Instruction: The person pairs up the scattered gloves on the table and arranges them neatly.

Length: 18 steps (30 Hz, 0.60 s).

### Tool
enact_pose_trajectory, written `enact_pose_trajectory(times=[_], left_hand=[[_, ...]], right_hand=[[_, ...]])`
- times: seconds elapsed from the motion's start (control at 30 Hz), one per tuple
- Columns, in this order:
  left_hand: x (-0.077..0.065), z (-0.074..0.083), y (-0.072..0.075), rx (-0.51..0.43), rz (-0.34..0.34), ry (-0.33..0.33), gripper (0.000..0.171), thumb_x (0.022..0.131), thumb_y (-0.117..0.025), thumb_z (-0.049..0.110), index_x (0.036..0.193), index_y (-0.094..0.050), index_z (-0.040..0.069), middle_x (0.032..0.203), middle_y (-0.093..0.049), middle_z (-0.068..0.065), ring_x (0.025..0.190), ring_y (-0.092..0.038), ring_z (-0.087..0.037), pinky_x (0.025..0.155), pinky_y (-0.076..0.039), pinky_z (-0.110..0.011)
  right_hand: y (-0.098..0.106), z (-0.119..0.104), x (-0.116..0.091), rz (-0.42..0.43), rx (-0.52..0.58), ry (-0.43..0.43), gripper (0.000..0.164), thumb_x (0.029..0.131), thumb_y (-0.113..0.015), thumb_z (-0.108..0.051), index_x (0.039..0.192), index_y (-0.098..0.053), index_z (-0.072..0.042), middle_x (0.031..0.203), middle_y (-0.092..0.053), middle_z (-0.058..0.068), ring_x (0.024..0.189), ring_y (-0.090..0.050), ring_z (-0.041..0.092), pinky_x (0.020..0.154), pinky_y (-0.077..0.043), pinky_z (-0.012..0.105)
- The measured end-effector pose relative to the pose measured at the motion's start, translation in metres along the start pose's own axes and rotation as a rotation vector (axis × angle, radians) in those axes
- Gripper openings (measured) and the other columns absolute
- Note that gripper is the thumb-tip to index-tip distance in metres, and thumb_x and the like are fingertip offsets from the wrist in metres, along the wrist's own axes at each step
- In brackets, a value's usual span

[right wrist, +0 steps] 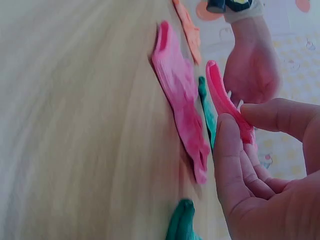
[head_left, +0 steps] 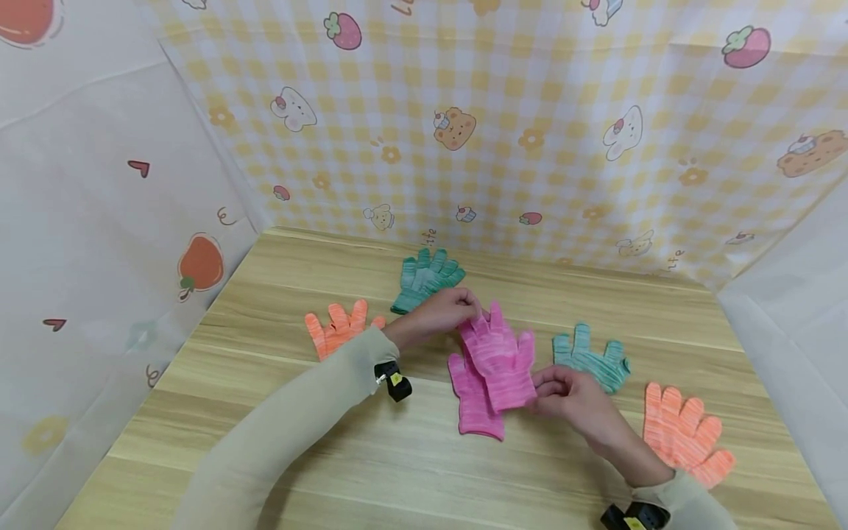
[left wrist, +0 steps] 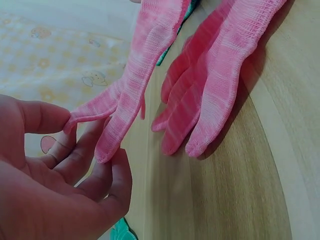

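Two pink knit gloves are at the middle of the table. The upper pink glove (head_left: 506, 364) is held up between both hands, over the lower pink glove (head_left: 475, 408), which lies flat on the wood. My left hand (head_left: 444, 313) pinches a fingertip of the upper glove between thumb and fingers; in the left wrist view another of its fingers rests against my curled fingers. With thumb and fingers, my right hand (head_left: 573, 401) pinches the cuff (right wrist: 227, 100) at its edge. The cuff's opening shows in the right wrist view.
A green glove (head_left: 427, 276) lies at the back, and another green glove (head_left: 592, 361) beyond my right hand. One orange glove (head_left: 338, 327) sits partly behind my left sleeve; another orange glove (head_left: 685, 434) is by my right forearm. A patterned cloth (head_left: 530, 147) hangs behind the table.
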<state>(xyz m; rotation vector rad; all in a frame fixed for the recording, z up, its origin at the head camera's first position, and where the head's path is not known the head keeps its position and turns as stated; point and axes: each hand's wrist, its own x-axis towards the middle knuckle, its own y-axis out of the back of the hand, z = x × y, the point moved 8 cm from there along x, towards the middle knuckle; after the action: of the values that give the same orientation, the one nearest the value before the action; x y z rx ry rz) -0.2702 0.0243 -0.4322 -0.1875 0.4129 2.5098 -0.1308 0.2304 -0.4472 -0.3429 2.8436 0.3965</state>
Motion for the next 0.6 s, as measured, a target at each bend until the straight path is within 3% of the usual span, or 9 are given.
enact_pose_trajectory(times=[0.13, 0.33, 0.6], left_hand=[[-0.001, -0.001, -0.001, -0.003, -0.034, -0.005, 0.012, 0.109, -0.063, 0.014, 0.113, -0.071, 0.006, 0.127, -0.078, -0.002, 0.092, -0.057, -0.014, 0.089, -0.05, -0.038], [-0.004, -0.003, 0.0, 0.015, -0.047, -0.005, 0.013, 0.108, -0.064, 0.017, 0.113, -0.072, 0.008, 0.124, -0.077, -0.002, 0.092, -0.057, -0.015, 0.092, -0.052, -0.044], [-0.008, -0.004, 0.001, 0.019, -0.061, 0.003, 0.012, 0.108, -0.064, 0.015, 0.112, -0.072, 0.006, 0.12, -0.077, -0.003, 0.093, -0.06, -0.015, 0.088, -0.053, -0.037]], right_hand=[[-0.011, 0.001, -0.003, -0.029, -0.002, 0.002, 0.038, 0.09, -0.08, 0.005, 0.124, -0.066, 0.014, 0.101, -0.074, 0.013, 0.093, -0.071, 0.021, 0.082, -0.06, 0.03], [-0.023, -0.001, -0.006, -0.046, -0.012, 0.011, 0.034, 0.089, -0.081, 0.003, 0.119, -0.067, 0.011, 0.098, -0.074, 0.014, 0.09, -0.07, 0.022, 0.079, -0.06, 0.03], [-0.035, -0.003, -0.007, -0.067, -0.045, 0.024, 0.033, 0.087, -0.084, -0.001, 0.114, -0.068, 0.007, 0.097, -0.074, 0.013, 0.086, -0.069, 0.022, 0.076, -0.059, 0.029]])
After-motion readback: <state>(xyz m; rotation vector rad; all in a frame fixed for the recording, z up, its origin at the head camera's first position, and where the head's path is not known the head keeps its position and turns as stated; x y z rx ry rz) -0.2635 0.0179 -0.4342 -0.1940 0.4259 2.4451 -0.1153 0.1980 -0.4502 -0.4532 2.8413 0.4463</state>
